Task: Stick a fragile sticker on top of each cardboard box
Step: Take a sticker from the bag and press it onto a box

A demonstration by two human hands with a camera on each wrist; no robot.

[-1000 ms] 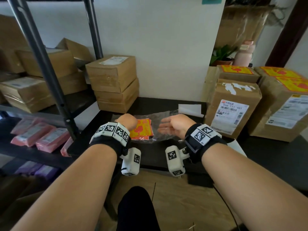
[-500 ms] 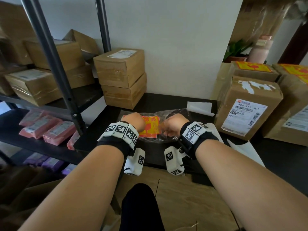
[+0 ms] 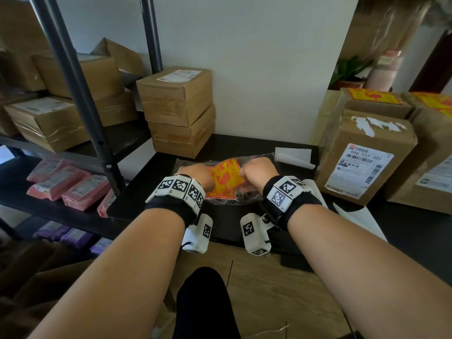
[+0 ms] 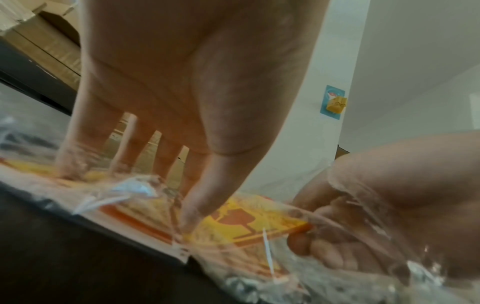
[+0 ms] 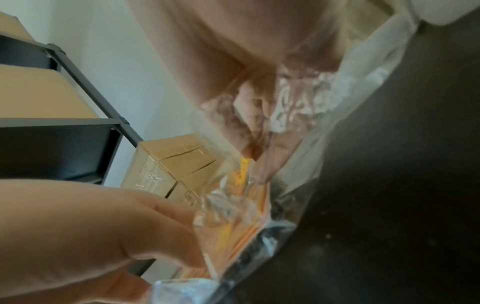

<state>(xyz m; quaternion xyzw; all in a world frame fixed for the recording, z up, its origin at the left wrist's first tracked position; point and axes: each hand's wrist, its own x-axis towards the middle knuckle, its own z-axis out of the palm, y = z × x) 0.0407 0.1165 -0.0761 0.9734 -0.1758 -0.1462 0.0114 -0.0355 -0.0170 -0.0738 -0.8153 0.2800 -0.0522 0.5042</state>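
A stack of yellow-orange fragile stickers [image 3: 225,179] lies inside a clear plastic bag [image 5: 337,92] on the black table [image 3: 244,143]. My left hand [image 3: 195,176] presses down on the stack through the bag with straight fingers [image 4: 70,164] and thumb. My right hand [image 3: 256,167] reaches into the bag and pinches the edge of a sticker [image 5: 245,170]; the left wrist view shows its curled fingers [image 4: 324,253] under the stack's corner [image 4: 249,222]. Two plain cardboard boxes [image 3: 176,99] are stacked at the back left. A labelled box [image 3: 362,155] stands to the right.
Right rear boxes carry fragile stickers [image 3: 374,96] on top. White backing paper [image 3: 293,157] lies behind the bag, another sheet [image 3: 362,221] at the right. A metal rack [image 3: 80,94] on the left holds boxes and pink packs [image 3: 68,182]. A plant and a bottle stand behind.
My right hand, open and palm-up a second ago, has gone into the bag and closed on a sticker's edge. My left hand stayed on the stack.
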